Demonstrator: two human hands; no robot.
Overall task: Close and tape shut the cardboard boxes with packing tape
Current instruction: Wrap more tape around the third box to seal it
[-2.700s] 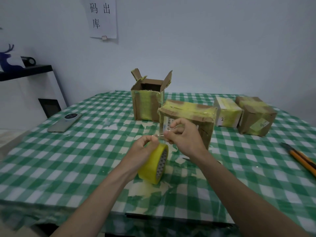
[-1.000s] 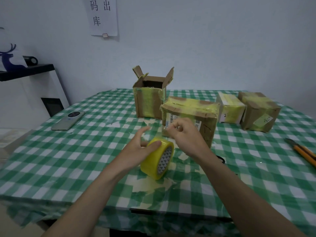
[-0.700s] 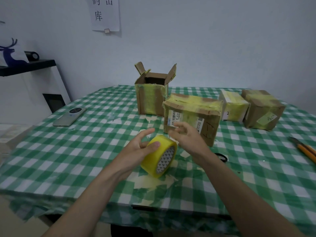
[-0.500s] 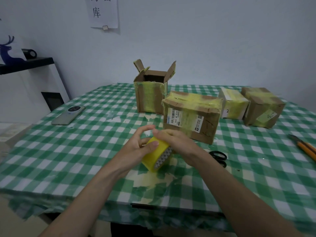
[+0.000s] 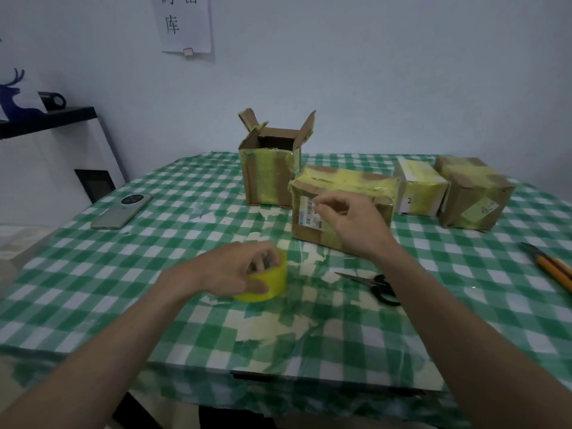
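**Readable markings: a wall notice, a box number, unreadable labels**

The white paper notice pinned on the wall (image 5: 186, 23) carries the black character 库; the characters above it are cut off by the frame edge. The small white-sided cardboard box wrapped in yellow tape (image 5: 418, 191) shows the digit 2. The barcode sticker (image 5: 307, 212) on the wide brown cardboard box (image 5: 342, 198) is too blurred to read.

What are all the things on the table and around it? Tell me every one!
open box: 1, brown, yellow tape, far middle
taped boxes: 3, brown and yellow, right of it
tape roll: 1, yellow, near middle
scissors: 1, black, right of roll
phone: 1, grey, left
knife: 1, orange and black, right edge
tablecloth: 1, green and white checks
paper sign: 1, white, wall
deer figure: 1, blue, shelf
left hand: holds roll
right hand: raised, fingertips pinched
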